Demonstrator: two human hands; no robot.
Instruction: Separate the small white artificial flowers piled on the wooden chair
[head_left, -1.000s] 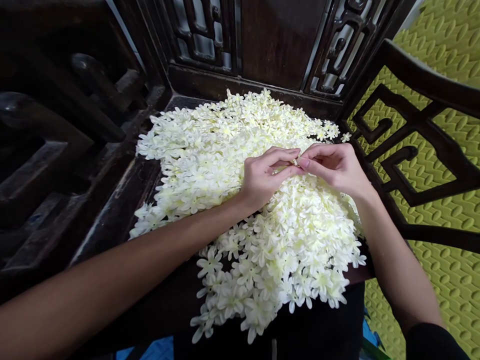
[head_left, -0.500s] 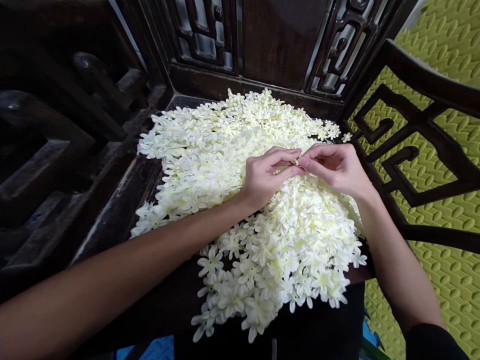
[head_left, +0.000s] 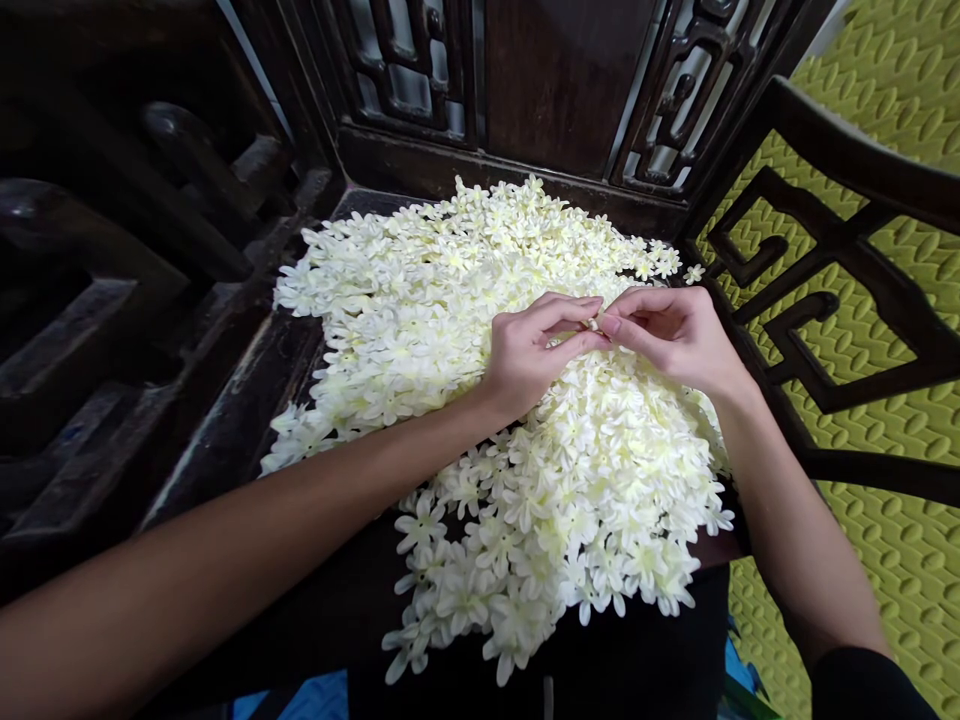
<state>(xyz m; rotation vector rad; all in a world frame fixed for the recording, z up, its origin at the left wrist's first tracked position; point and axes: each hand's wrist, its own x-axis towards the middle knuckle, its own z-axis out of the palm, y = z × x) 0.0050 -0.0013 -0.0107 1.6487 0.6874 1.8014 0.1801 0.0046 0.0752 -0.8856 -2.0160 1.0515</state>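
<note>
A wide heap of white, pale-yellow-centred flowers spreads before me and drapes down toward my lap. Over its right part my left hand and my right hand meet fingertip to fingertip. Thumb and fingers of my left hand are pinched on a small pale piece, perhaps a flower or its stem end. My right thumb and forefinger close on the same spot from the other side. Most of that piece is hidden by the fingers, so its kind is unclear.
Dark carved wood panels rise behind the heap, and dark wooden latticework stands at the left. On the right is a curved openwork armrest, with a yellow-green textured mat beyond it. One loose flower lies near the right corner.
</note>
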